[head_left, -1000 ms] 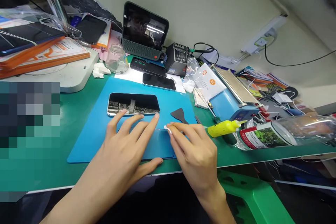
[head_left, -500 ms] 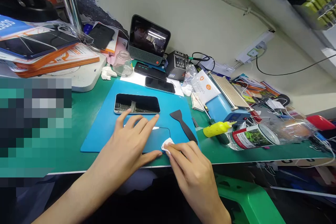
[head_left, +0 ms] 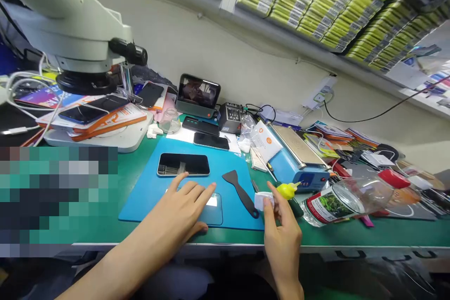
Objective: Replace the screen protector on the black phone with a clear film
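Note:
My left hand [head_left: 186,206] lies with fingers stretched and spread over a clear glass panel [head_left: 214,215] on the blue mat [head_left: 140,201], covering much of it. Just beyond its fingertips is a phone [head_left: 183,164] with a dark, shiny screen. My right hand [head_left: 284,234], raised at the mat's right edge, pinches a folded white wipe [head_left: 262,200] between thumb and index finger. Beside the wipe lies a black spatula-like scraper [head_left: 241,192]. A yellow squeeze bottle [head_left: 288,190] is partly hidden behind my right fingers.
A large clear plastic bottle [head_left: 355,199] with a red cap lies at right, before a blue machine [head_left: 302,178] with a flat plate. Behind the mat stand a smart display [head_left: 198,96], a black control box [head_left: 231,118] and a glass jar [head_left: 170,122]. A microscope [head_left: 80,33] overhangs the left.
My right hand has lifted the wipe off the glass panel's right corner and moved right. My left hand stays over the panel. The camera view has tilted up, showing more shelf.

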{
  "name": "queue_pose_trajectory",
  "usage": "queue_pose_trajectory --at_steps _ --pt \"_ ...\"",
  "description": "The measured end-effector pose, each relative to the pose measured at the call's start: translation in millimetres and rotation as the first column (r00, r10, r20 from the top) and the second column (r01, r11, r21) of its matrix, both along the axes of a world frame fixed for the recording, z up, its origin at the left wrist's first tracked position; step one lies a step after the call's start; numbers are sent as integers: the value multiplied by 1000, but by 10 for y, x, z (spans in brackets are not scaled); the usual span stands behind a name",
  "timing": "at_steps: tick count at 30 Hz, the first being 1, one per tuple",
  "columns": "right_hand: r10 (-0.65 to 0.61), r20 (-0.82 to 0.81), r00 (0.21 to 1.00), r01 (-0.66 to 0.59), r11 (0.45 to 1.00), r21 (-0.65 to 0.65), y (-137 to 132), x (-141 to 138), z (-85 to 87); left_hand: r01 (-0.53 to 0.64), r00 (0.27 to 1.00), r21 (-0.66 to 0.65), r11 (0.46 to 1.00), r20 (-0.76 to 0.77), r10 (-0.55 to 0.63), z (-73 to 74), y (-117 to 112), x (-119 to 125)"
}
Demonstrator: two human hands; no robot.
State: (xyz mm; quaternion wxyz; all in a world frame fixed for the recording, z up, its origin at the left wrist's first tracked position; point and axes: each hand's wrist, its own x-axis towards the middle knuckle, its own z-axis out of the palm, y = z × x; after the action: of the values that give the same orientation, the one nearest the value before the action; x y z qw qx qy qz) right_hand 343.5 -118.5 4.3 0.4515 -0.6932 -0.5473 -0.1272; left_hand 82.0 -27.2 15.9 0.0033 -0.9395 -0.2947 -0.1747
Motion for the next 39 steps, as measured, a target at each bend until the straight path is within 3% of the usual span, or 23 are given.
queue_pose_trajectory --at_steps 5,10,14,18,21,22,24,27,29,31,34,39 --pt "13 46 999 -16 999 51 76 4 -164 54 999 -216 975 7 -54 92 116 48" --pt "-32 -27 999 32 999 11 48 -32 -178 56 997 -344 937 -22 -67 140 244 61" --pt "-40 -61 997 43 998 54 45 -24 -195 32 998 -450 892 -30 -51 281 180 14" --pt "-5 -28 1000 8 995 95 43 -5 -233 91 980 -577 811 196 30 416 71 -49" --pt "9 -37 999 -5 993 114 24 16 -247 205 906 -575 792 417 68 475 6 -60" --pt "16 -44 999 -11 992 124 15 24 -249 267 864 -592 760 496 83 499 -13 -54" --pt "48 -53 997 -39 987 157 -9 34 -249 446 752 -655 611 644 141 563 -44 -35" --pt "135 -29 990 -125 966 224 -60 19 -212 702 618 -678 219 732 285 679 -73 -19" --pt "206 49 977 -211 948 237 -111 -18 -128 774 604 -632 -40 717 347 725 -81 -24" --pt "287 190 939 -326 919 224 -180 -67 32 782 622 -576 -240 697 357 727 -90 -38" --pt "440 366 820 -506 856 104 -304 -125 415 741 664 -540 -400 681 309 674 -127 -64" --pt "676 353 646 -629 734 -255 -402 -154 1051 651 721 -554 -519 665 195 594 -214 -100"
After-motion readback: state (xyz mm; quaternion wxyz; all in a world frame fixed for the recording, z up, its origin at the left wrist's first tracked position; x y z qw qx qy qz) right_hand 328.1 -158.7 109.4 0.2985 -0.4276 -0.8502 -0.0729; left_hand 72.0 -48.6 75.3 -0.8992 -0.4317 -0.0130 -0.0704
